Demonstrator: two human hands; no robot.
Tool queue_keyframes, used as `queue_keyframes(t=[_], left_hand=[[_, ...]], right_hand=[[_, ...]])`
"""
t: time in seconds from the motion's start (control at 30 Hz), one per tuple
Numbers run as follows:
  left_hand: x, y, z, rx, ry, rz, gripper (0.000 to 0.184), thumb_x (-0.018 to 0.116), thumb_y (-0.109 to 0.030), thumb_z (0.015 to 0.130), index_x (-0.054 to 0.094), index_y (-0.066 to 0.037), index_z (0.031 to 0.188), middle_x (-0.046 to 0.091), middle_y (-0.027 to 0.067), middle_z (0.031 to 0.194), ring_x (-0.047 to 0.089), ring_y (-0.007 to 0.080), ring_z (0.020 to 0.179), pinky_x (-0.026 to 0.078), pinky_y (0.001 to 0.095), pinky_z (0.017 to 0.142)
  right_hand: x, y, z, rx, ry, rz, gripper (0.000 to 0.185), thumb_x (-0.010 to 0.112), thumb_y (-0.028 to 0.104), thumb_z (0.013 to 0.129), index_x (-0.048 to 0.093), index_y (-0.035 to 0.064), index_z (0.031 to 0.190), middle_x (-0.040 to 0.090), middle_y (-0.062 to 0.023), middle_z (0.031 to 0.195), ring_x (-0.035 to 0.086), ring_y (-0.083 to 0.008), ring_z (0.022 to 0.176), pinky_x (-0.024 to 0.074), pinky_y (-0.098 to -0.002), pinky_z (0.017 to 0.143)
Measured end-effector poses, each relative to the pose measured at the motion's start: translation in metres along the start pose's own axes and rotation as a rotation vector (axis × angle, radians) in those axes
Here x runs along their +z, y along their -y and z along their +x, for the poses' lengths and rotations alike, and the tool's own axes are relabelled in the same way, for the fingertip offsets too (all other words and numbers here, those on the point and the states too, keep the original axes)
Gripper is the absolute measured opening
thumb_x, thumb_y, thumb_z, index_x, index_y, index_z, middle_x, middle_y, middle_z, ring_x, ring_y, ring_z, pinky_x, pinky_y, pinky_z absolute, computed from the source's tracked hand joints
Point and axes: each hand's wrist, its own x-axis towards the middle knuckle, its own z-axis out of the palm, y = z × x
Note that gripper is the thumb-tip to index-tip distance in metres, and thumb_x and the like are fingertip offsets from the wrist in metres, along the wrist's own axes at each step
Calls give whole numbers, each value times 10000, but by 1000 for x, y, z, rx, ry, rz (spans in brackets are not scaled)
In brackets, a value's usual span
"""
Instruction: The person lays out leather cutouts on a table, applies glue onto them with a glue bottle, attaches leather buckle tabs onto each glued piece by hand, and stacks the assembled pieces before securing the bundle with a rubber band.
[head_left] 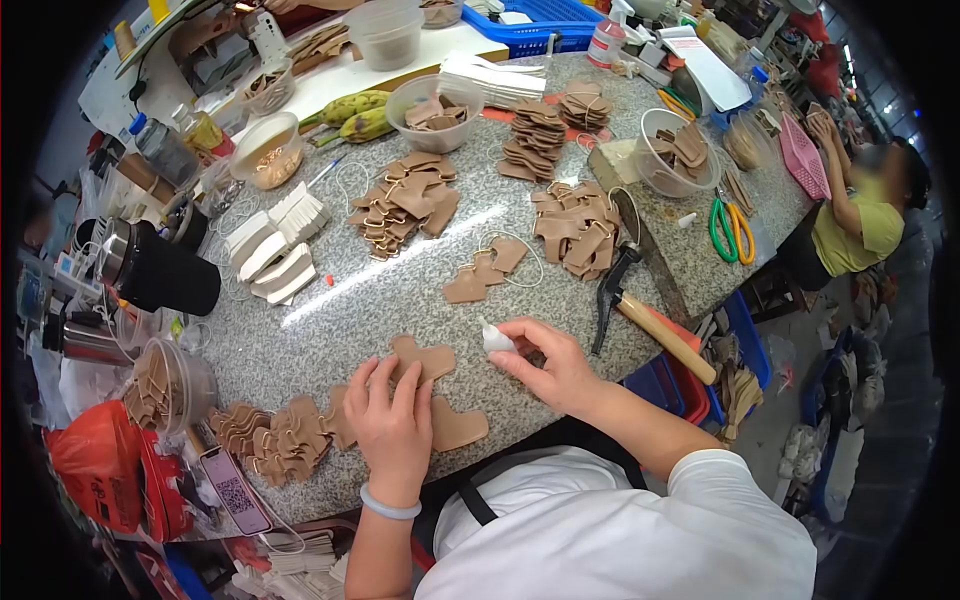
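One table [350, 315], hard speckled grey stone, glossy, with a streak of reflected light. One co-worker [860, 215] in a yellow-green top, beyond the table's right side. One black flask [165, 270], smooth cylinder, tilted in view, left side. One hammer [655, 325], black metal head, pale wooden handle, lying right of the right hand and well apart from it. Two heaps of brown pieces mid-table, left heap [405, 205] and right heap [578, 228]; flat, smooth, leather-like, some with gold-coloured metal edging. One row of brown pieces [285, 440], overlapping, left of the left hand. One bundle of white strips [278, 245], stiff-looking, left of the left heap. Left hand [390, 405]: fingers spread fairly wide, tips down at the flat brown pieces; whether it pinches any, cannot tell. Two larger flat pieces beside it, notched outline, rounded corners: upper piece [430, 358], partly under the fingers; lower piece [460, 425], near the table's front edge. Right hand [550, 365]: narrow grip, thumb and fingers around one small white bottle [497, 340], pointed nozzle, above the upper piece's right side. Bare stone spans from these pieces up to the heaps. One red bit [329, 281] lies there.
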Motion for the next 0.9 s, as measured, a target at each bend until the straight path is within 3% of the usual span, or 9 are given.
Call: queue_keyframes(t=[0.13,0.2,0.3,0.4,0.63,0.9], left_hand=[[0,-5,-3,-36,-23,29,265,812,-160,909,788,-82,1161,681,98,1269,581,345,1266,453,497,1045],[0,-6,-4,-51,-26,37,262,812,-165,912,791,-83,1159,680,97,1257,584,341,1249,457,493,1032],[-2,-6,-4,-50,-34,22,255,812,-165,912,794,-84,1153,682,96,1236,590,342,1218,464,489,1013],[-4,-4,-7,-60,-35,7,260,824,-156,900,795,-84,1148,684,91,1224,592,344,1207,469,486,1007],[-16,-8,-47,25,-157,-33,287,873,-137,843,805,-99,1119,711,67,1190,610,301,1105,484,435,939],[-9,-17,-77,79,-70,-90,322,894,-167,830,792,-91,1126,699,95,1213,622,308,1050,490,430,893]], right_hand=[[-6,-1,1,4,3,29,314,766,137,995,683,-15,1258,710,-111,1074,725,-186,878,588,-304,763],[-8,-2,1,53,47,83,320,734,104,1024,669,-40,1302,697,-112,1162,719,-153,973,585,-288,846],[-9,1,3,25,69,26,309,729,100,1026,675,-45,1294,687,-117,1184,710,-160,999,583,-288,853],[-7,5,4,-48,35,14,307,759,129,1000,702,-13,1266,690,-110,1118,693,-176,927,581,-295,774],[-7,7,6,-51,62,-5,298,754,127,1002,710,-8,1264,687,-106,1134,692,-174,942,581,-290,775],[5,9,18,-15,77,-38,295,719,191,1032,685,23,1272,715,-123,1103,717,-203,906,576,-324,779]])
